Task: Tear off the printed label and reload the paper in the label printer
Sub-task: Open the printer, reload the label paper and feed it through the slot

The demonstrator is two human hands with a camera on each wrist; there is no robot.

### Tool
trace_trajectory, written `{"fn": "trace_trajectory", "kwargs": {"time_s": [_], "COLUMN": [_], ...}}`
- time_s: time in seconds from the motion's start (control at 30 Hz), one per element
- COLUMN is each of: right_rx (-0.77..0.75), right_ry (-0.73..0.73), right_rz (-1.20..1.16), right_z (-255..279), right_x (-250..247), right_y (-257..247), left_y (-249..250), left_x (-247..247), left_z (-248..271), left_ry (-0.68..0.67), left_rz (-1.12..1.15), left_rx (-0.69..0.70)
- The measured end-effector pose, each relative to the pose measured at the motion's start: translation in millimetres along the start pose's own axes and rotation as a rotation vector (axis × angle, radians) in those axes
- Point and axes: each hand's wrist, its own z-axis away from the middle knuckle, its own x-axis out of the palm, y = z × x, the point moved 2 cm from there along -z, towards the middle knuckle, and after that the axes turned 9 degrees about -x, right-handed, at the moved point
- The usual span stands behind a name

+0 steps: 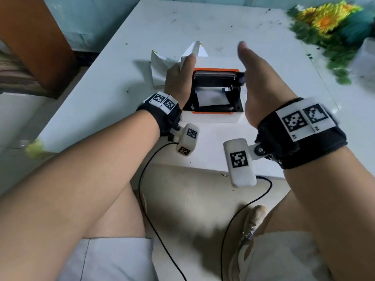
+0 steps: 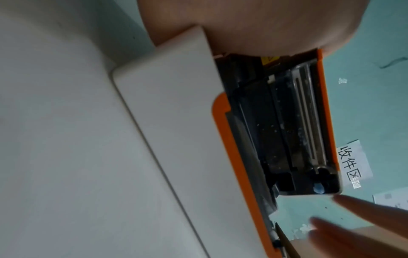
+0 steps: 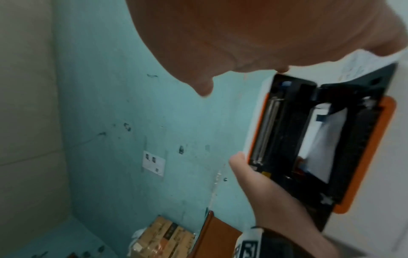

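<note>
Printer (image 1: 213, 116), a white plastic box with orange rim, on table (image 1: 203, 27), lid (image 1: 215, 75) open, between both hands. Left hand (image 1: 179, 78) gripping lid's left edge, thumb behind. Right hand (image 1: 257, 78) just right of lid, fingers straight, holding nothing. White paper (image 1: 211, 98) inside black bay.

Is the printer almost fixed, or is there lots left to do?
About halfway, I think. Done: the printer lid is open and white paper lies inside. Now: the left hand holds the lid's edge; the right hand hovers open beside it. Left: closing the lid. I can't tell if the label was torn off.
</note>
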Motion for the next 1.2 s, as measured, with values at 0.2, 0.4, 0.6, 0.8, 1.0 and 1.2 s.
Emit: {"fn": "trace_trajectory", "kwargs": {"time_s": [0.2,0.4,0.6,0.8,1.0,1.2], "right_rx": [-0.465,-0.356,-0.417,-0.512,-0.534,-0.604], "right_ry": [-0.035,-0.090,-0.132,-0.255,-0.294,-0.239], "right_rz": [0.541,0.741,0.803,0.996,1.125,1.165], "right_z": [17.5,-2.3,-4.9,-1.0,-3.5,-5.1], "right_x": [2.8,8.5,20.9,32.9,34.5,34.5], "right_y": [22.1,35.7,47.3,56.8,53.3,55.7], "left_y": [-8.2,-9.0,-6.2,-8.4,-12.8,-15.4], "left_x": [3.4,4.0,-6.9,-24.4,-26.5,-26.1], "left_z": [-8.7,-15.0,-14.7,-12.1,-10.5,-13.9], "left_ry": [-0.005,0.042,0.085,0.072,0.098,0.055], "left_rz": [0.046,0.047,0.020,0.053,0.079,0.111], "left_rx": [-0.040,-0.080,-0.073,-0.051,-0.022,-0.078]}}
